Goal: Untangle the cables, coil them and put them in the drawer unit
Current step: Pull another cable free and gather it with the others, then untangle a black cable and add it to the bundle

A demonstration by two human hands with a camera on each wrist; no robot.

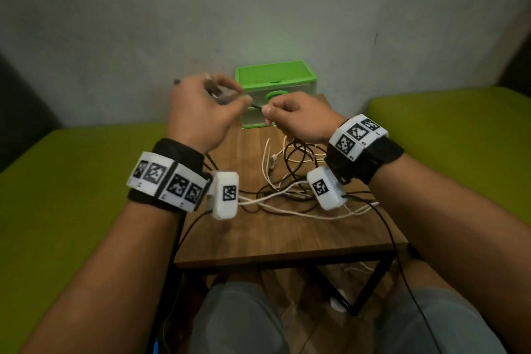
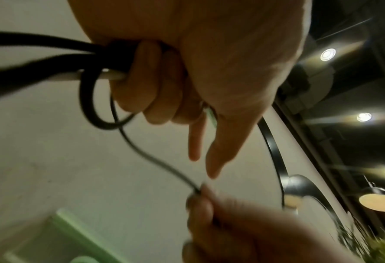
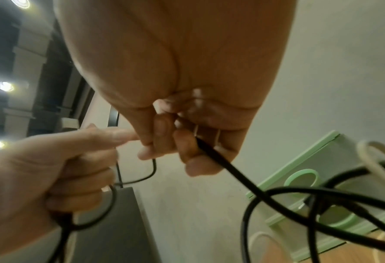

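Fingers [image 1: 265, 112] of both hands pinch black cable [image 1: 256, 106] stretched crosswise between them.

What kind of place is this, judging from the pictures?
Probably a café or lounge corner, not a workshop: green cushioned benches flank a small wooden side table against a plain wall, with recessed ceiling spotlights overhead.

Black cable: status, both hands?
Left hand grips black cable loops. Right hand pinches the same cable, short run between hands. White cables tangled with black on table; drawer unit shut.
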